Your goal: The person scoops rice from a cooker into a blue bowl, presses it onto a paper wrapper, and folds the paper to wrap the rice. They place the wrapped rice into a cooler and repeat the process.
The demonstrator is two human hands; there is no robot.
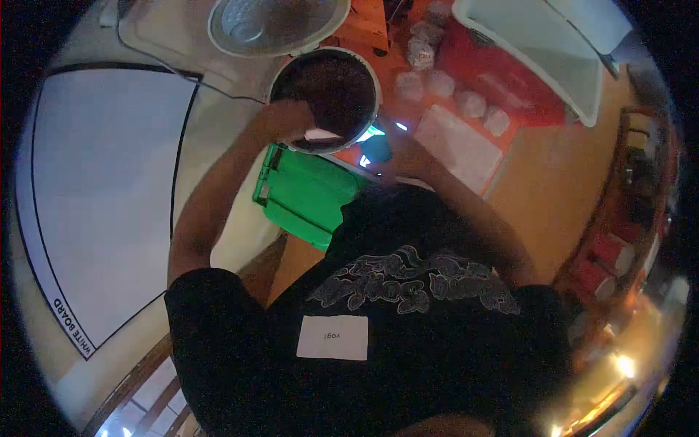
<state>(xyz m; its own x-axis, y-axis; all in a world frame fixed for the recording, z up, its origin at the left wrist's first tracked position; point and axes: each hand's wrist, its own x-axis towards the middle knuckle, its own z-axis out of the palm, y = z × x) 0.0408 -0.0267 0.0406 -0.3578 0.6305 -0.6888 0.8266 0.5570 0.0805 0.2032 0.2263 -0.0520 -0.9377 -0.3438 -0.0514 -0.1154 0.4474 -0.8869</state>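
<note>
A round pot (335,95) with a pale rim and dark contents stands in front of me. My left hand (287,120) reaches over its near left rim, fingers closed and partly hidden. A pale flat piece (322,135) shows beside those fingers; I cannot make out what it is. To the right of the pot is my right hand (404,156), dark and blurred, beside a dark teal round thing (376,149) and a brightly glowing patch (371,133). Its fingers do not show clearly.
A dented metal lid (273,25) lies beyond the pot. Several wrapped round packs (473,104) line the red-orange table, near a white sheet (459,146) and a white tub (531,44). A green lidded box (309,193) sits close to me; a whiteboard (102,197) is leftward.
</note>
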